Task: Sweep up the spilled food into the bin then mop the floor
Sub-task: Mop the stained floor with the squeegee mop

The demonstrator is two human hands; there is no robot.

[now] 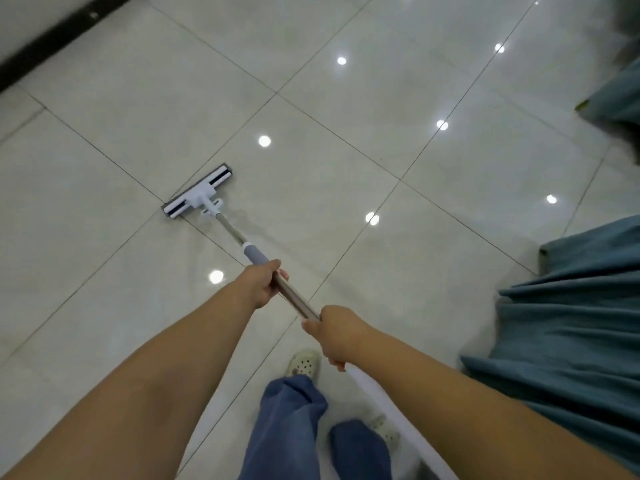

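A flat mop lies with its white and dark head (197, 191) pressed on the pale glossy tiled floor (346, 150), left of centre. Its metal handle (294, 297) runs back toward me, with a grey sleeve just beyond my left hand. My left hand (263, 284) is wrapped around the handle in front. My right hand (334, 332) grips the same handle closer to my body, where the white end of the pole continues down. No spilled food or bin shows in view.
Teal curtains (571, 323) hang along the right side, reaching the floor. A dark baseboard strip (52, 39) runs along the far left wall. My legs in blue trousers and pale perforated shoes (304, 363) stand below the hands. Ceiling lights reflect off the tiles.
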